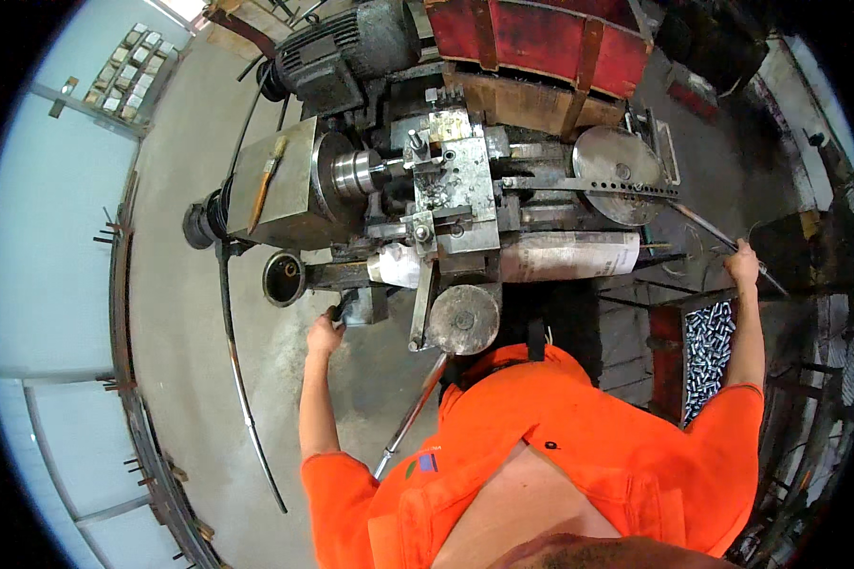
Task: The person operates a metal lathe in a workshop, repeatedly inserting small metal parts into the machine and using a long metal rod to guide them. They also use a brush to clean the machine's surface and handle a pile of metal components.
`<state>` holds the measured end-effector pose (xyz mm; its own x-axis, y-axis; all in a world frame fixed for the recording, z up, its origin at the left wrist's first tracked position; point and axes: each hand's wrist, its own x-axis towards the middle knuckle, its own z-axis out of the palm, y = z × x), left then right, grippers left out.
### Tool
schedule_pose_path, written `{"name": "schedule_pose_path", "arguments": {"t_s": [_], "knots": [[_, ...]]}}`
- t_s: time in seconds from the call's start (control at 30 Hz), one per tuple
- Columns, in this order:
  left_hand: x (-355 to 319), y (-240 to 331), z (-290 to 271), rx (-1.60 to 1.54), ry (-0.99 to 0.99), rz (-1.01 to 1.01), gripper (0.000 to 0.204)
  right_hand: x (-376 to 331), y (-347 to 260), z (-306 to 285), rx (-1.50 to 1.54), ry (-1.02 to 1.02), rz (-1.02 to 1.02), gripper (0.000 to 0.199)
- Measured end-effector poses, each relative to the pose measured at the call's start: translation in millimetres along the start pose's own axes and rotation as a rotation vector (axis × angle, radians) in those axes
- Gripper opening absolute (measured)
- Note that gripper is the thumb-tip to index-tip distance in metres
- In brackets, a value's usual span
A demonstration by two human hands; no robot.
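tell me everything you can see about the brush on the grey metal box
The brush has a slim orange-brown handle that looks wooden, a darker band below the head, and pale, yellowish bristles. It lies flat and slanted on top of the grey metal box, bristles toward the far side, handle end near the box's near edge. Only the box seems to touch it; the left hand and right hand are both away from it.

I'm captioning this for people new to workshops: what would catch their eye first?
Probably the bright orange shirt across the lower middle, with the grimy metal machine just beyond it. The red box at the top and the shiny metal pieces heaped at right also stand out, near the right hand gripping a metal rod.
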<state>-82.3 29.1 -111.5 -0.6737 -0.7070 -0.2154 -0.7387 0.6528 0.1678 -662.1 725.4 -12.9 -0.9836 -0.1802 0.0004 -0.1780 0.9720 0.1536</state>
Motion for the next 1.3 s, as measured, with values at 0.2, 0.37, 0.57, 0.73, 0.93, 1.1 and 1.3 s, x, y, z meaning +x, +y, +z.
{"name": "schedule_pose_path", "arguments": {"t_s": [0.2, 0.37, 0.57, 0.73, 0.93, 1.1, 1.3], "knots": [[-96.3, 92.7, -62.7, -0.523, -0.414, -0.04, 0.043, -67.5, -13.0, 6.0, -0.016, 0.061, 0.12, 0.027], [-171.2, 180.8, -77.5, -0.955, -0.713, 0.047, 0.042, -180.0, -24.7, 20.6, 0.267, 0.009, 0.072, 0.034], [-168.6, 201.9, -53.8, -0.669, -0.449, 0.057, 0.023, -225.5, -83.8, -14.8, 0.57, -0.118, 0.183, 0.03], [-166.4, 201.0, -51.0, -0.683, -0.449, 0.065, 0.027, -229.3, -92.8, -17.2, 0.559, -0.043, 0.222, 0.025], [-165.6, 199.8, -48.9, -0.674, -0.435, 0.055, 0.028, -234.2, -96.7, -19.7, 0.564, -0.056, 0.216, 0.027], [-167.1, 203.2, -57.6, -0.574, -0.447, 0.026, 0.027, -226.7, -85.6, -5.8, 0.414, 0.039, 0.173, 0.033], [-166.1, 197.7, -52.5, -0.627, -0.461, 0.08, 0.025, -108.3, 14.3, 38.6, -0.022, 0.252, -0.063, 0.038]]}}
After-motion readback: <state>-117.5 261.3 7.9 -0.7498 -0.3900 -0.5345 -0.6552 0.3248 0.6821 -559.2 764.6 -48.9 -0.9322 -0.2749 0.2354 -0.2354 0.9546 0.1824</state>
